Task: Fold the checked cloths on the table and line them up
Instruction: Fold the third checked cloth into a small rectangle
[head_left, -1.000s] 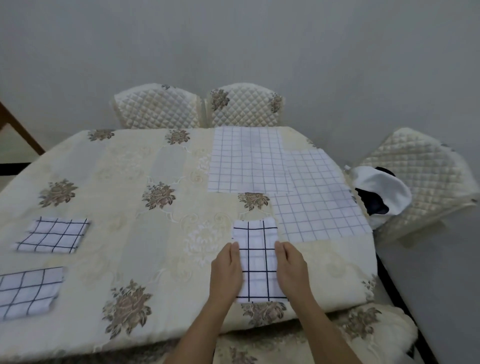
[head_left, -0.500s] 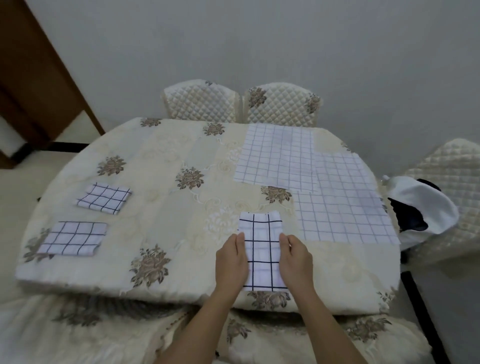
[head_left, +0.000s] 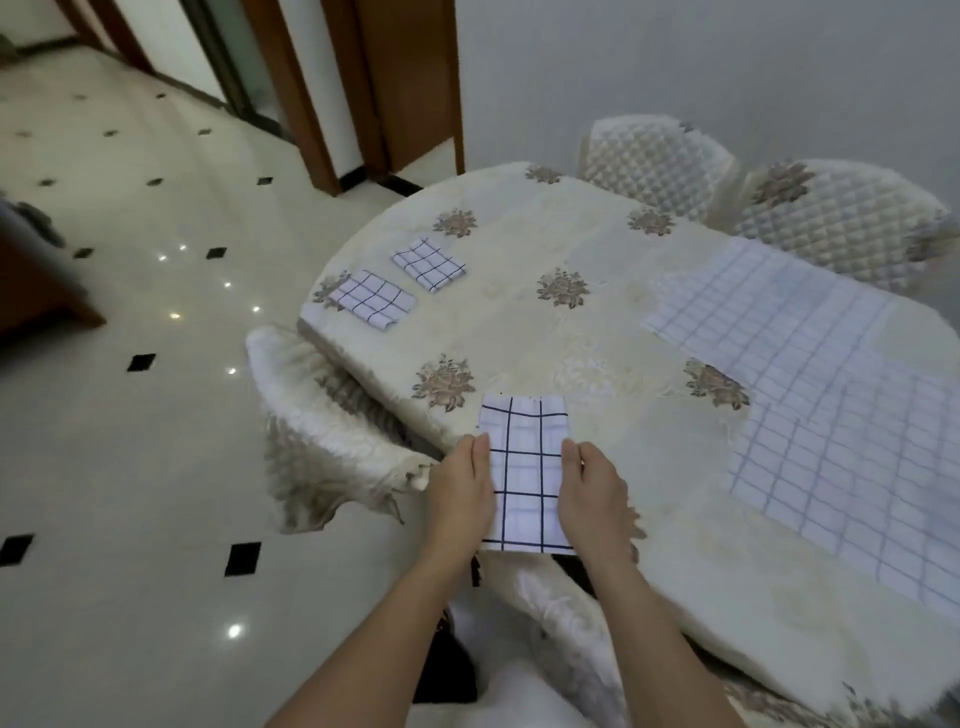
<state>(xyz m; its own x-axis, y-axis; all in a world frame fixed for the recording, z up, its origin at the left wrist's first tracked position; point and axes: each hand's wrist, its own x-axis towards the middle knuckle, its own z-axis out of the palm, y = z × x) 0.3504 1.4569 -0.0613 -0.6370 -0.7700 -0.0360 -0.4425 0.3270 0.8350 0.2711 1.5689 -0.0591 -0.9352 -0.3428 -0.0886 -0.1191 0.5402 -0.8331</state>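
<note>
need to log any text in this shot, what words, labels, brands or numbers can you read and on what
None: no words, numbers or labels show anywhere. The folded checked cloth between the left hand and right hand bears only grid lines; the tablecloth only flower prints.

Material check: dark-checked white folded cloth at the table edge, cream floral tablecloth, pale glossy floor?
Dark-checked white folded cloth: thin woven fabric, likely cotton, matte; soft creases show.
Cream floral tablecloth: thicker textile, slight sheen, raised-looking pattern, drapes over the edge.
Pale glossy floor: polished tile or stone; sharp light reflections, black diamond insets.
</note>
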